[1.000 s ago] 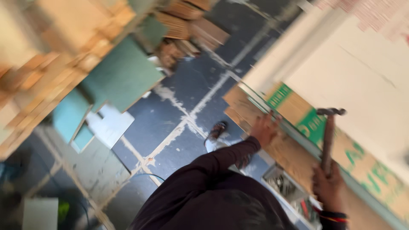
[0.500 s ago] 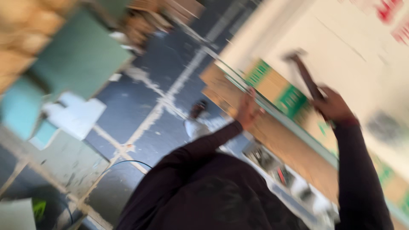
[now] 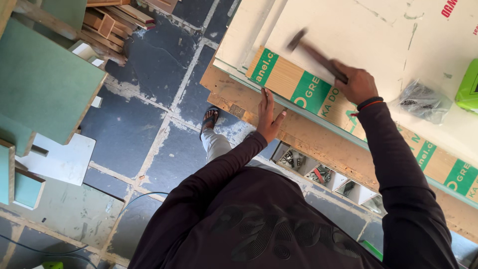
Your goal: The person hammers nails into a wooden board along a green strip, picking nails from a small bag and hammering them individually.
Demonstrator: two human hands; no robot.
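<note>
My right hand (image 3: 355, 83) grips the handle of a hammer (image 3: 309, 49), whose blurred head hangs over a pale board (image 3: 358, 30) on the workbench. My left hand (image 3: 269, 115) lies flat, fingers together, against the edge of a wooden strip with green printed bands (image 3: 284, 77) at the bench's near side. Both arms wear dark long sleeves, and a dark band circles the right wrist.
Small open bins of screws and fittings (image 3: 318, 172) sit under the bench edge. A clear plastic bag (image 3: 422, 101) and a bright green object (image 3: 469, 87) lie on the board at the right. Green boards (image 3: 42, 82) and stacked timber (image 3: 112, 20) stand on the dark tiled floor at the left.
The hammer has swung from upright at the right of the strip to raised over the pale board. My view has shifted and sharpened; the left hand stays on the edge.
</note>
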